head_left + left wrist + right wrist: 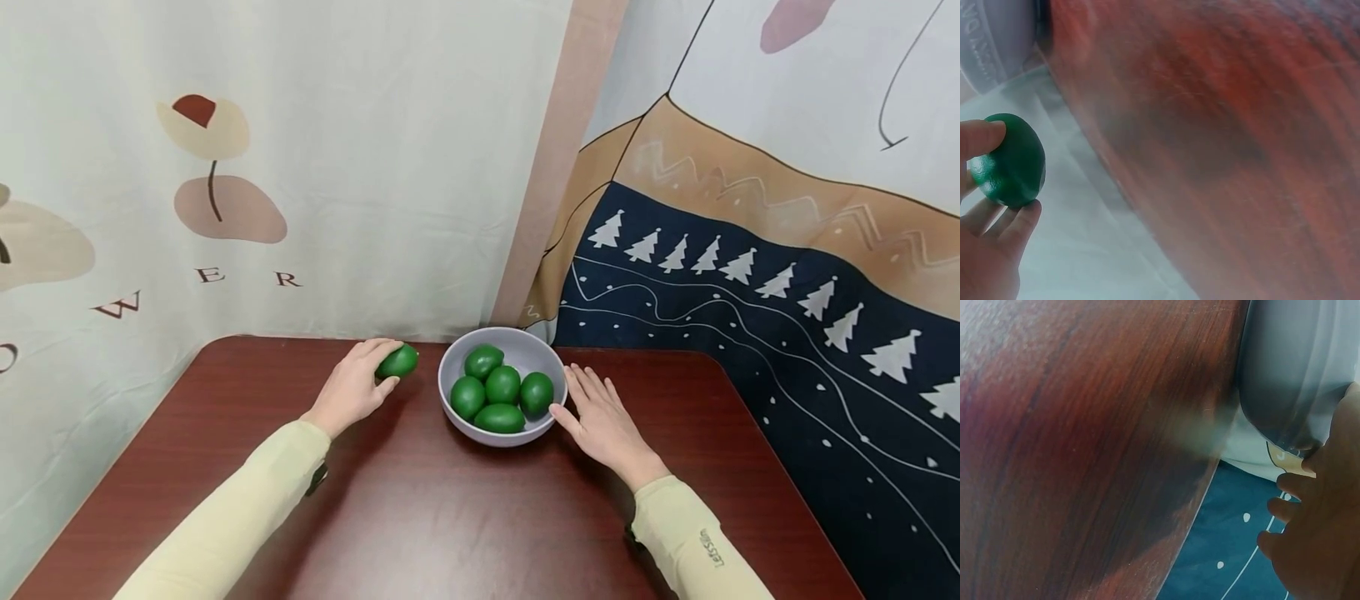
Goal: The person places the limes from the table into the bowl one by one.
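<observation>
In the head view my left hand (354,385) grips a green lime (397,362) between thumb and fingers, left of the bowl and off the tabletop. The left wrist view shows that lime (1013,164) close up, with the thumb on one side and fingertips on the other. A round grey-lavender bowl (504,438) stands near the table's far edge. Inside it lie several more green limes (502,386). My right hand (607,425) has its fingers extended along the bowl's right side, thumb at the rim. In the right wrist view the hand (1319,506) touches the bowl (1297,369).
A dark red-brown wooden table (420,517) with rounded far corners carries the bowl. Behind it hangs a pale curtain (375,167) with flower prints and lettering. To the right is a dark blue cloth (675,308) with white trees.
</observation>
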Demonstrator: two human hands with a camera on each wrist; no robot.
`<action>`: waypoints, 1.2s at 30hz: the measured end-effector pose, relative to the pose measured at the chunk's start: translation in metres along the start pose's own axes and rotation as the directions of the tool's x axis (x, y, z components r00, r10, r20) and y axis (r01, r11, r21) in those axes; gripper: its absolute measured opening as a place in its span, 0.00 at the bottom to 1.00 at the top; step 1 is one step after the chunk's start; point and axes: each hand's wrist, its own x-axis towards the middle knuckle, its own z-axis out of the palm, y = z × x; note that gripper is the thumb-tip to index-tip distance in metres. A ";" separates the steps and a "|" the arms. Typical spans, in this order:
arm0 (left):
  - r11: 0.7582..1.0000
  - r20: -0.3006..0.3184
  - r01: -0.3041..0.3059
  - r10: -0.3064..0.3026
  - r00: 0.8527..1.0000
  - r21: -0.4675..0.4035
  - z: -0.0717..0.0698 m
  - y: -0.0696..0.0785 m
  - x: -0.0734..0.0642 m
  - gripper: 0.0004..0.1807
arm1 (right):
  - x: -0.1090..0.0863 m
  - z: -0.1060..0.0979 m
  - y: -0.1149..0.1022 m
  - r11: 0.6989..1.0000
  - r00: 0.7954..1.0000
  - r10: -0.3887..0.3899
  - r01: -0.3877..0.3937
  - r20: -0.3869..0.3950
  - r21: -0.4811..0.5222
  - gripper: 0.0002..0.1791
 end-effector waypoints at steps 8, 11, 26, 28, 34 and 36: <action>0.998 0.007 -0.066 0.066 0.998 0.001 -0.006 0.011 0.009 0.29 | 0.001 0.000 0.001 1.000 1.000 -0.001 0.001 -0.001 -0.008 0.43; 0.997 0.007 -0.083 0.083 0.997 0.002 -0.009 0.016 0.012 0.29 | 0.001 0.000 0.001 1.000 1.000 -0.003 0.003 -0.004 -0.009 0.43; 0.990 0.028 -0.140 0.141 0.990 -0.029 -0.013 0.043 0.030 0.30 | 0.001 0.001 0.002 1.000 1.000 -0.006 0.006 -0.005 -0.013 0.44; 0.988 0.032 -0.151 0.152 0.988 -0.031 -0.012 0.046 0.032 0.30 | 0.001 0.001 0.002 1.000 1.000 -0.003 0.003 -0.002 -0.010 0.44; 0.985 0.053 -0.167 0.169 0.984 -0.044 -0.011 0.057 0.039 0.30 | 0.000 0.001 0.001 1.000 1.000 0.005 -0.005 0.010 0.002 0.44; 0.983 0.059 -0.174 0.177 0.983 -0.051 -0.011 0.060 0.041 0.30 | 0.000 0.001 0.001 1.000 1.000 0.008 -0.008 0.013 0.000 0.44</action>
